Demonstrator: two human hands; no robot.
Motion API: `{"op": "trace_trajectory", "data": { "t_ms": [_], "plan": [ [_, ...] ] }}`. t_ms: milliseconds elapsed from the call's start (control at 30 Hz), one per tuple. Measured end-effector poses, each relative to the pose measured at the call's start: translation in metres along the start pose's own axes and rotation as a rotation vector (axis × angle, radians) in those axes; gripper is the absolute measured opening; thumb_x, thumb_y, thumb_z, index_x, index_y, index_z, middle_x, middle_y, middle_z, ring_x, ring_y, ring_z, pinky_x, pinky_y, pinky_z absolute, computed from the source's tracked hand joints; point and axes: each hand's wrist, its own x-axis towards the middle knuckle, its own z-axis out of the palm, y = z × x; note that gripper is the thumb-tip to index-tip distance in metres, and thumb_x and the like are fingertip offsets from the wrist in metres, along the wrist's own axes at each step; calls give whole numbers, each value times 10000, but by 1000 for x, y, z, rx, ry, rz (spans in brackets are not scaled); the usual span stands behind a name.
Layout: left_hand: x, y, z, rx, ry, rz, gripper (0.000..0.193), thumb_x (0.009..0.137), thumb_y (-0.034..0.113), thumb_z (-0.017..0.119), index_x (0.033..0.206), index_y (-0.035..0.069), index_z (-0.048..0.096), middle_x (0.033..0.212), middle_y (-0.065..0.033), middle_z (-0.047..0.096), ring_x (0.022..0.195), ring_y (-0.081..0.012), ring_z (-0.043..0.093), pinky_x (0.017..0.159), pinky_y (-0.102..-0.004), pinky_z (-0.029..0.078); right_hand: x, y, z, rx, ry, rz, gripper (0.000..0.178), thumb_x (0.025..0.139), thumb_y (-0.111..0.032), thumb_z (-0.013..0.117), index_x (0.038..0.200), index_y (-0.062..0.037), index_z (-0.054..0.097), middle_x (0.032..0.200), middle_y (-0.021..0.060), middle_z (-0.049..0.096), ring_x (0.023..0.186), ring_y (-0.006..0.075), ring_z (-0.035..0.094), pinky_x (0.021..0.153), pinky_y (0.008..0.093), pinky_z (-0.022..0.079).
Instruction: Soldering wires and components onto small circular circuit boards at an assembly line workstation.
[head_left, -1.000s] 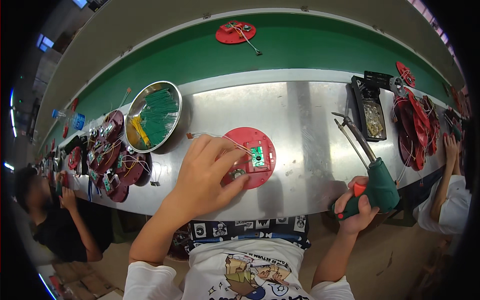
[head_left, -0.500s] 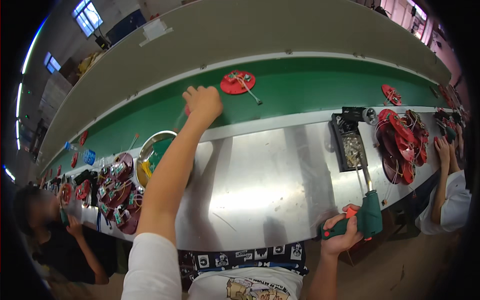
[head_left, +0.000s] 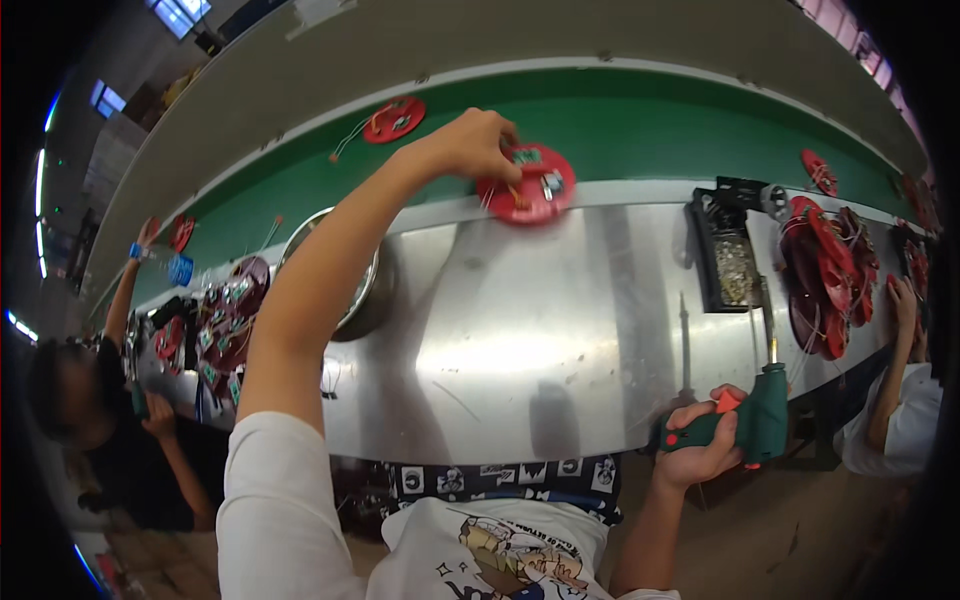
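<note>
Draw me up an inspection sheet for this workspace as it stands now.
Surface: shiny metal worktop with glare and small marks; green strip behind it.
Job's things: wired red disc, slightly blurred, at the worktop's back edge, contact unclear; green soldering gun.
Clutter: disc heaps at left and right; black tray of metallic bits; steel bowl, partly hidden by the left forearm; plastic bottle.
Hands: left hand grips the wired red disc; right hand holds the soldering gun.
Cables: thin white wires trail from another red disc on the green strip.
Surroundings: co-workers at left and right.
</note>
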Motion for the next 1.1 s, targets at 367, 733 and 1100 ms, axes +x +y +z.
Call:
{"op": "trace_trajectory", "data": {
  "t_ms": [367, 733, 1100],
  "plan": [
    [-210, 87, 72, 35, 454, 525, 381, 675, 65, 700, 1054, 35, 673, 1070, -121, 629, 996, -278, 604, 812, -394, 489, 1, 2, -23, -4, -187, 62, 324, 975, -241, 438, 1091, 55, 496, 844, 122, 525, 474, 132, 468, 406, 275, 387],
    [-335, 109, 149, 135, 463, 233, 427, 656, 148, 773, 1029, -35, 674, 1018, -108, 625, 862, -287, 596, 762, -391, 514, 0, 6, -32, -16, -223, 71, 314, 1000, -252, 429, 1110, 30, 513, 723, 71, 517, 482, 121, 440, 441, 257, 374],
    [-310, 30, 66, 182, 804, 183, 147, 744, 2, 677, 889, 30, 686, 777, -87, 652, 694, -262, 623, 601, -391, 501, -2, 1, -23, -99, -229, 70, 332, 1011, -273, 397, 1091, 22, 527, 591, 47, 476, 502, 123, 422, 477, 258, 355]
  ]
}}
